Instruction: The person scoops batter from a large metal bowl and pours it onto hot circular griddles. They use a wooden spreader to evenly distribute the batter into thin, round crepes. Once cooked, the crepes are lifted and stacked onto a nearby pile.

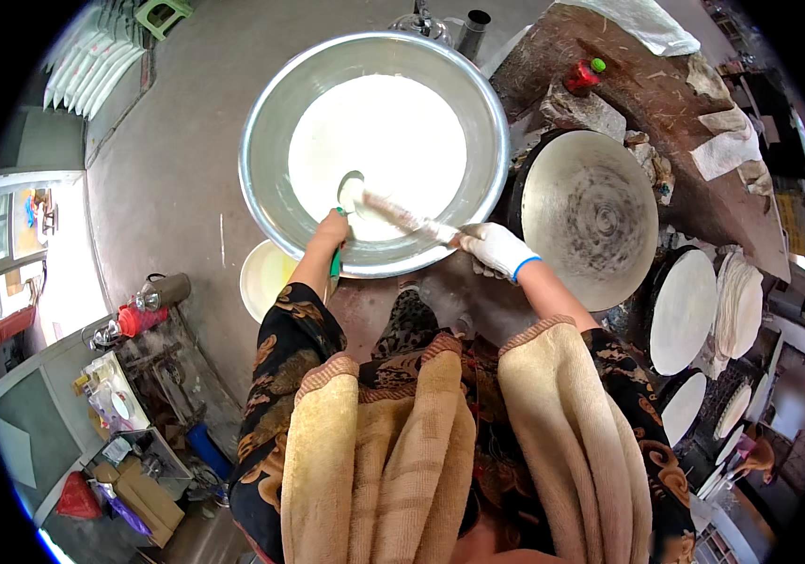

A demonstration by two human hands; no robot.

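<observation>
A wide metal basin [261, 188] of white, batter-like liquid [384, 132] stands in front of me. My bare left hand [331, 229], at the basin's near rim, is closed around the green handle of a ladle. The ladle's bowl [351, 177] is over the liquid near its near-left edge. My right hand [495, 252], in a white glove with a blue cuff, grips a long flat wooden stick [412, 220] coated in white. The stick slants across the basin's near side, its far end beside the ladle's bowl. Whether the two touch, I cannot tell.
A pale bucket [257, 282] stands under the basin's near-left side. To the right lies a large round griddle [591, 221], with more round plates [683, 312] beyond. A red bottle with a green cap [585, 76] rests on the brown surface [638, 94] at far right.
</observation>
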